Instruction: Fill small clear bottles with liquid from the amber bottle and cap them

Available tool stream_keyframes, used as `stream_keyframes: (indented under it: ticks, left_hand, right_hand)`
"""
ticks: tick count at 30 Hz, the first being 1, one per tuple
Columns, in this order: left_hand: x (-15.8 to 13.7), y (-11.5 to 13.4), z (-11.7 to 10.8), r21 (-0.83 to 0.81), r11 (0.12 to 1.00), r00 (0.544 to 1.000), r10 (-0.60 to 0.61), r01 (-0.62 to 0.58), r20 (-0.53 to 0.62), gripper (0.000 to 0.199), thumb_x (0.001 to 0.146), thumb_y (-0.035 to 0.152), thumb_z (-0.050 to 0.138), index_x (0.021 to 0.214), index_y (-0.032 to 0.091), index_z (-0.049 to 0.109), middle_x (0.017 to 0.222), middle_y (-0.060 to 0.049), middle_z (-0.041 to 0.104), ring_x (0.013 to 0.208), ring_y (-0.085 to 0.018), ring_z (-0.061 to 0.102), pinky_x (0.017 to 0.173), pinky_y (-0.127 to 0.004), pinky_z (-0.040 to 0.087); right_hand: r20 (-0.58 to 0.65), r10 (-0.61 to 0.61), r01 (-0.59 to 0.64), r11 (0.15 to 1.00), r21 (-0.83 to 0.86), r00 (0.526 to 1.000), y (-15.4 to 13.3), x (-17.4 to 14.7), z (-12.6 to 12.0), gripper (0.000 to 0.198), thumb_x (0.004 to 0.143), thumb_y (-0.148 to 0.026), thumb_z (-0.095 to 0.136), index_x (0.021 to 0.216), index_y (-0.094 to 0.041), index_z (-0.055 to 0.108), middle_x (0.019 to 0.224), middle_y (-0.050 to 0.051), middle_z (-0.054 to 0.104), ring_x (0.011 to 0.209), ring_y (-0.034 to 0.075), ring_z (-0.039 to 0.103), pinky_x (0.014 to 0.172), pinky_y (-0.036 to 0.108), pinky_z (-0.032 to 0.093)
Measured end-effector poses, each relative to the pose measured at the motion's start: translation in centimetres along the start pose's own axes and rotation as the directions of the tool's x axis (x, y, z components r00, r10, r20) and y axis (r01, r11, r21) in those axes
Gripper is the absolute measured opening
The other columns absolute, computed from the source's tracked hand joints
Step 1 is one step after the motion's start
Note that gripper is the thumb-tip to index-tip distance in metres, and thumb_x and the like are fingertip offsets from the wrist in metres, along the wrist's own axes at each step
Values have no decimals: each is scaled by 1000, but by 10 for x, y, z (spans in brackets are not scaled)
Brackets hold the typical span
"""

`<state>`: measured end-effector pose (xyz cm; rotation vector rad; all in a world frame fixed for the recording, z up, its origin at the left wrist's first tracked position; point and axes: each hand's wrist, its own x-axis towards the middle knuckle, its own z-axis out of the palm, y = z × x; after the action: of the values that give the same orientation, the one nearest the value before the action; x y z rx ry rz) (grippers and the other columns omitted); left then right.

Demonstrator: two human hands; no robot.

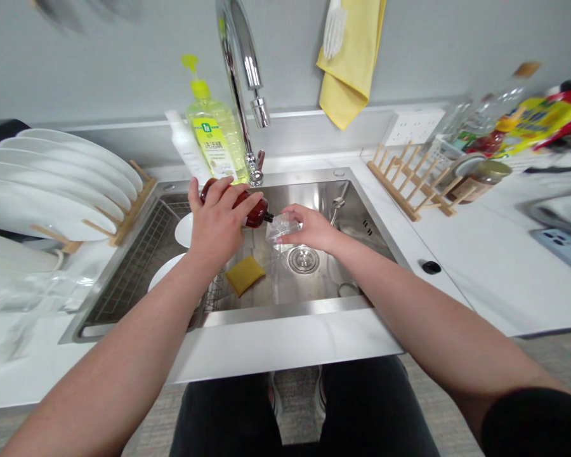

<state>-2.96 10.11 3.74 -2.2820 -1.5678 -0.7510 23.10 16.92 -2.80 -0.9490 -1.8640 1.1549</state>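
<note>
My left hand [221, 222] is wrapped round a brown bottle [257, 211] with a black tip. It holds the bottle tilted on its side, with the tip pointing right. My right hand [309, 228] grips a small clear cup [283, 230] by its side, close to the bottle's tip. Both hands are above the steel sink [278, 311]. Below them a yellow sponge [245, 275] lies on the sink floor, left of the drain [303, 259]. Whether liquid runs from the bottle cannot be made out.
White dishes [184, 230] sit in a wire rack [128, 266] in the sink's left part. The faucet [245, 82] rises behind, beside a dish soap bottle [216, 136]. White plates [52, 184] stand at left; a wooden rack [412, 184] and a phone [564, 244] are at right.
</note>
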Motion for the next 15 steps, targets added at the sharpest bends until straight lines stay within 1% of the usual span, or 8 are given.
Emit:
stream_keyframes:
  ticks: [5, 9, 11, 13, 15]
  left_hand:
    - [0, 3, -3, -11, 1000, 1000, -11, 11, 0, 54, 101, 19, 69, 149, 44, 69, 163, 1, 71, 167, -32, 40, 144, -72, -2]
    - [0, 3, -4, 17, 1000, 1000, 17, -17, -3, 55, 105, 14, 61, 151, 42, 68, 167, 1, 68, 168, -32, 42, 145, -74, -3]
    - [0, 2, -5, 17, 999, 1000, 28, -28, -5, 55, 106, 12, 60, 152, 41, 66, 168, 1, 67, 169, -32, 42, 145, -76, -2]
    - [0, 2, -5, 18, 999, 999, 48, -48, -5, 56, 105, 11, 62, 152, 40, 66, 170, 0, 66, 170, -33, 42, 145, -78, 1]
    - [-1, 1, -5, 57, 995, 997, 80, -79, -7, 58, 105, 10, 62, 154, 40, 65, 171, -1, 65, 170, -35, 42, 144, -79, 6]
  right_hand:
    - [0, 9, -9, 1000, -13, 1000, -2, -1, 0, 72, 63, -47, 108, 122, -26, 72, 115, 4, 83, 114, 31, 80, 109, 49, 60]
    - [4, 2, -2, 1000, -11, 1000, -2, -1, 0, 71, 64, -46, 107, 123, -26, 72, 116, 5, 83, 113, 31, 80, 109, 49, 61]
    - [11, -1, 1, 1000, -4, 1000, -2, -1, 0, 71, 64, -45, 107, 122, -26, 72, 116, 5, 84, 114, 31, 80, 108, 49, 61]
    - [13, 0, 0, 1000, 2, 1000, -2, -1, 0, 70, 65, -45, 107, 122, -26, 71, 116, 5, 84, 115, 31, 80, 109, 49, 62]
    - [14, 1, -2, 1000, 4, 1000, -3, -1, 0, 71, 65, -46, 107, 122, -26, 71, 116, 5, 84, 115, 31, 80, 110, 49, 61]
